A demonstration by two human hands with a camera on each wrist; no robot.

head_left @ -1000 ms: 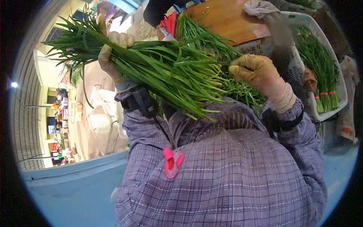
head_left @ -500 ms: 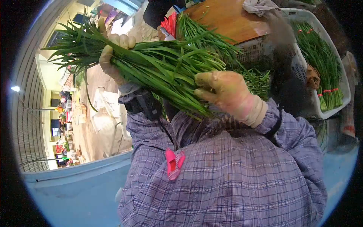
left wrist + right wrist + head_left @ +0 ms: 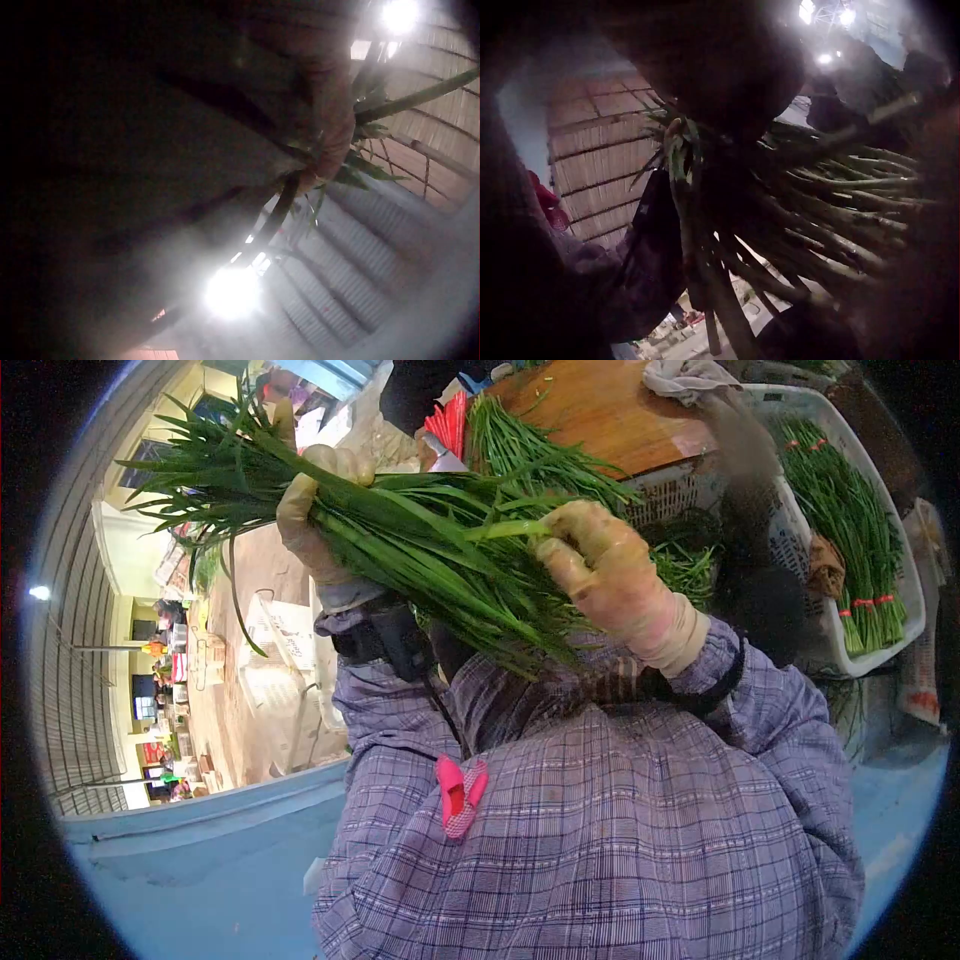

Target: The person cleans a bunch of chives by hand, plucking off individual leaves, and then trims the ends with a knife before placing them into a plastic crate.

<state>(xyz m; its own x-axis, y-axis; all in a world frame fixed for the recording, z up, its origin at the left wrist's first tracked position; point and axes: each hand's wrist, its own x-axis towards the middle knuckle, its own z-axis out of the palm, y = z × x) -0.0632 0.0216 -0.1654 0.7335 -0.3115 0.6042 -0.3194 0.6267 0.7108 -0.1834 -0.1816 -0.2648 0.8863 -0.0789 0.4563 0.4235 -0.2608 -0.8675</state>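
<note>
A large bunch of long green stalks lies across the front of the body, its leafy ends at the upper left. The gloved left hand grips the bunch near those leafy ends, fingers curled round it. At the cut ends, the gloved right hand pinches a pale green stalk between thumb and fingers. In the left wrist view, leaves stick out past the dark left hand. Spread stalk ends fill the right side of the dim right wrist view.
Behind the bunch are more loose stalks, red strips and a wooden board with a cloth. A white crate at the right holds stalks tied with red bands. Cut pieces lie beyond the right hand.
The right hand has moved left from beside the bunch to its cut ends, then slightly up, and now pinches a stalk. The left hand keeps its grip and has shifted slightly right.
</note>
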